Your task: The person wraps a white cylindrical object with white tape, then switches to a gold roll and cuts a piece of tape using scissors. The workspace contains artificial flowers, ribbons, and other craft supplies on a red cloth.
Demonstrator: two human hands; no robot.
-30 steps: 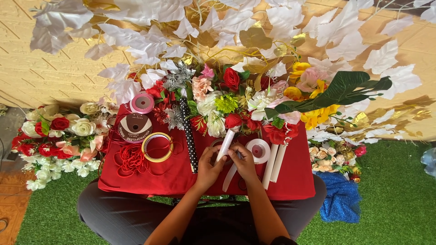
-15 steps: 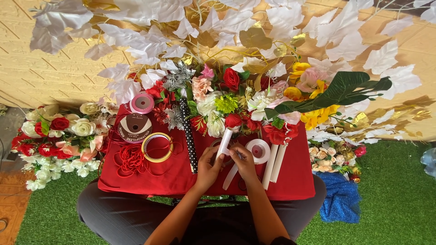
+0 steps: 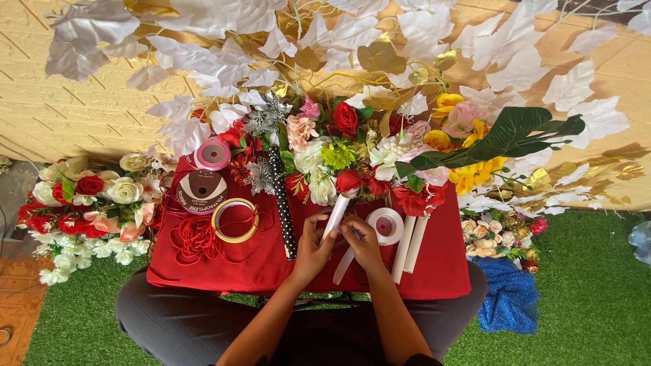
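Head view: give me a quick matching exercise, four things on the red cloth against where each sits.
Things:
1. pink ribbon spool
2. yellow tape ring
3. black dotted stem
4. white tape roll

Places:
A. just right of the right hand
B. cloth's far left corner
C. beside the red cord tangle
D. just left of the left hand

Pairs: 1-B, 2-C, 3-D, 4-A

Single head-worn view, looking steeply down from close above, facing the red cloth (image 3: 258,264) and wall
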